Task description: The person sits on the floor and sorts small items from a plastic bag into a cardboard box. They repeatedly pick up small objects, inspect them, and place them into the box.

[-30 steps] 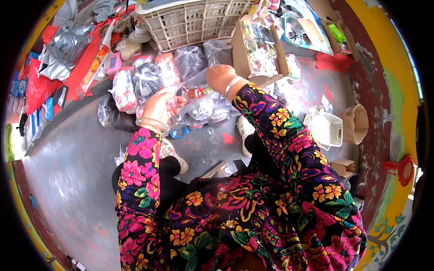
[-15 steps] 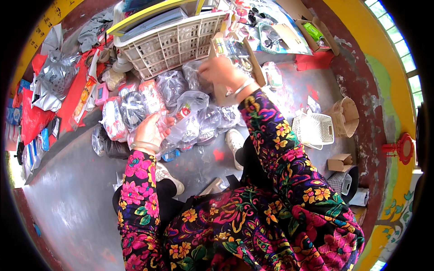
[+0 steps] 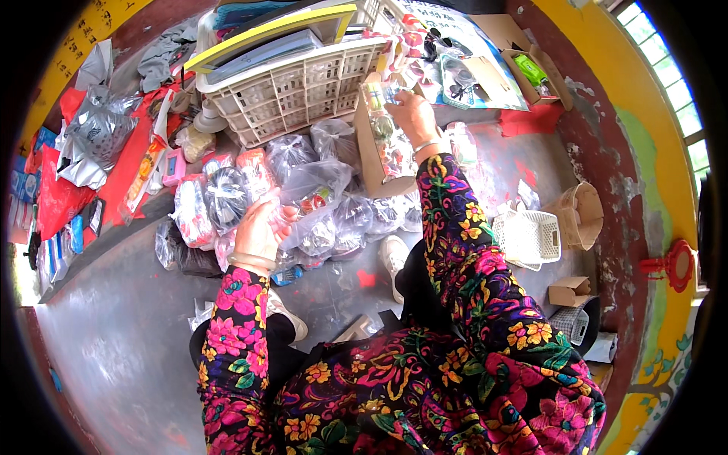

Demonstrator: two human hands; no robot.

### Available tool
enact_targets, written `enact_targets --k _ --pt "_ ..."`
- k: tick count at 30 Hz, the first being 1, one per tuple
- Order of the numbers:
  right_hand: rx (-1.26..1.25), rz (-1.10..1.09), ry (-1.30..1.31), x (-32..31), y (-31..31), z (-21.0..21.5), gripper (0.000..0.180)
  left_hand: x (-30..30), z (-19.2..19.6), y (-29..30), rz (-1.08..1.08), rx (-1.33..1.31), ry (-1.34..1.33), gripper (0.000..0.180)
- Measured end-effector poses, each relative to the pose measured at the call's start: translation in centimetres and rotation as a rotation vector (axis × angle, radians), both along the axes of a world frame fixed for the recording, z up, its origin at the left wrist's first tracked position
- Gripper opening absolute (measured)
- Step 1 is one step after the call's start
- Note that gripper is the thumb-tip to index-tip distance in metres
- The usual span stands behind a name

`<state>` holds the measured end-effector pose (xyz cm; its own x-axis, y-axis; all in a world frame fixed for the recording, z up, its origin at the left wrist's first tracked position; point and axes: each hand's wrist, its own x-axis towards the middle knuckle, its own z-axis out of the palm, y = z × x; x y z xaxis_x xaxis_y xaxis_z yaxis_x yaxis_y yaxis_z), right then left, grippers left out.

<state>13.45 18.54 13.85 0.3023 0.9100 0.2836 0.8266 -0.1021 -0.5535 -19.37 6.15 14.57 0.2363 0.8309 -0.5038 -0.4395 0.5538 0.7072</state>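
My left hand (image 3: 260,230) is closed on the edge of a clear plastic bag (image 3: 318,182), which is spread open and has something red and green inside. A narrow cardboard box (image 3: 369,155) full of small packaged items stands to the right of the bag. Over the box's far right part reaches my right hand (image 3: 414,117). Its fingers are bent down among the items, and what they pinch, if anything, is too small to tell. Several tied plastic bags (image 3: 226,193) with dark and pale contents lie around the open bag.
Behind the bags stands a large cream plastic crate (image 3: 303,91) holding a yellow-edged frame (image 3: 273,34). A white basket (image 3: 527,231) and a brown paper bag (image 3: 580,212) are at the right. Silver packaging (image 3: 98,133) lies on red sheets at the left. My shoes flank the bags' near side.
My right hand has moved right, from the box's left edge to its far right part. The left hand keeps the bag and has shifted slightly toward me.
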Motion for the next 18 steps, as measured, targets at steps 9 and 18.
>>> enact_targets --k 9,18 --pt "-0.216 -0.299 -0.064 -3.9 2.0 -1.2 0.048 -0.5 0.4 -0.3 -0.056 0.024 0.062 0.039" --pt "0.153 -0.124 0.894 0.1 3.5 -2.8 0.014 -1.7 -1.0 -0.3 -0.06 0.001 0.045 0.041"
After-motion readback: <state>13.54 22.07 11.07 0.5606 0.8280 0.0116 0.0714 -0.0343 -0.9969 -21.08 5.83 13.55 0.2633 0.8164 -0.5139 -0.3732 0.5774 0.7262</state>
